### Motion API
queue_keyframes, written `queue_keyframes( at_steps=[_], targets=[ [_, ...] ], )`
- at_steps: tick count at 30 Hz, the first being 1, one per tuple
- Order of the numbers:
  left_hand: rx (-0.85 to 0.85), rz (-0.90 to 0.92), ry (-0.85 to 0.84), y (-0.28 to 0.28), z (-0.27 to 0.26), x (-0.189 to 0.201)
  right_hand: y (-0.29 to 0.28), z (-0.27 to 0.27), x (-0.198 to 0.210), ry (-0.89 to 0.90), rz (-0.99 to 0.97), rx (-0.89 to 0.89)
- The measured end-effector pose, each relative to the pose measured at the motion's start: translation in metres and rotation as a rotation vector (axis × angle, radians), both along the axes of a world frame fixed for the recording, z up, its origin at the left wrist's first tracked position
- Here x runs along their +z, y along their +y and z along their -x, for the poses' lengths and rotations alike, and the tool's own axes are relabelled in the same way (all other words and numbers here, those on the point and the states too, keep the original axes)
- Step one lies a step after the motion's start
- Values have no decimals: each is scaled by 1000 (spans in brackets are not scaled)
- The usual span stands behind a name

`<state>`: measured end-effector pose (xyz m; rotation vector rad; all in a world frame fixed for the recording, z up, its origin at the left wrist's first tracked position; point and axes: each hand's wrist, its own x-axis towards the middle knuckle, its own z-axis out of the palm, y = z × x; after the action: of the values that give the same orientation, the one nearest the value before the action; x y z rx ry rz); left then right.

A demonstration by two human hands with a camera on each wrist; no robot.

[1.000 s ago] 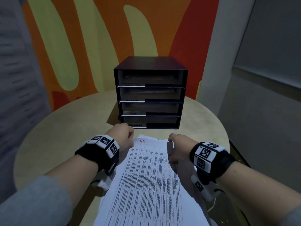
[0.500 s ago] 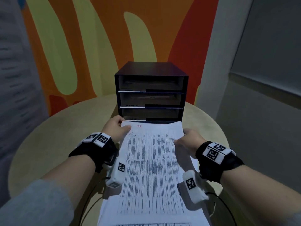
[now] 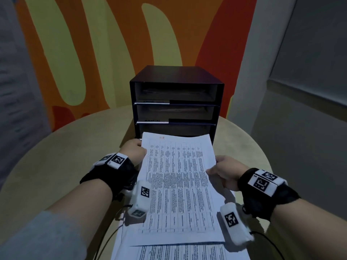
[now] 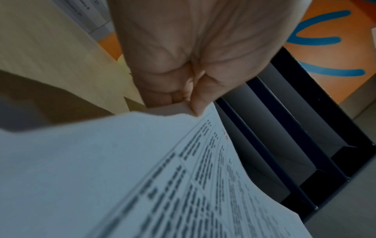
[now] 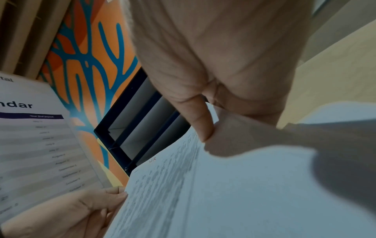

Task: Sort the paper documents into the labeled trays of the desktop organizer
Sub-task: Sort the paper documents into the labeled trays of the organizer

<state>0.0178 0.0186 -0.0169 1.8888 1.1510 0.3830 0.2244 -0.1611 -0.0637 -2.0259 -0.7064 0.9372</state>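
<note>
- Head view: left hand (image 3: 134, 152) pinched the left edge of a white printed table sheet (image 3: 178, 186); right hand (image 3: 226, 171) pinched its right edge.
- Sheet's far edge sat at the black four-tier desktop organizer (image 3: 176, 102), level with its lower trays.
- More printed paper (image 3: 187, 252) lay beneath on the round beige tabletop (image 3: 65, 151).

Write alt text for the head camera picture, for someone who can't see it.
Two hands, left hand and right hand, hold a printed sheet by its side edges before a dark desktop organizer on a round table. More papers lie beneath.
</note>
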Motion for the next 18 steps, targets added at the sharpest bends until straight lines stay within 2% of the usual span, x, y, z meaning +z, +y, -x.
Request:
queue_keyframes(
  at_steps=[3, 5, 7, 11, 13, 15, 18],
  targets=[
    [-40, 110, 23, 1, -2, 1, 10, -11, -5, 22, -35, -27],
    [-98, 94, 115, 4, -2, 0, 17, -15, -5, 38, -56, -42],
    [-90, 81, 124, 9, -4, 0, 23, -16, -3, 49, -97, -46],
    [13, 83, 26, 20, -10, 3, 33, -15, 3, 128, -150, -26],
    [51, 61, -19, 26, -13, 3, 36, -17, 2, 122, -58, 80],
    [43, 28, -55, 27, -14, 5, 39, -20, 1, 122, -3, 110],
    [-42, -42, 16, 26, -16, 9, 46, -24, 3, 33, -43, -29]
  ],
)
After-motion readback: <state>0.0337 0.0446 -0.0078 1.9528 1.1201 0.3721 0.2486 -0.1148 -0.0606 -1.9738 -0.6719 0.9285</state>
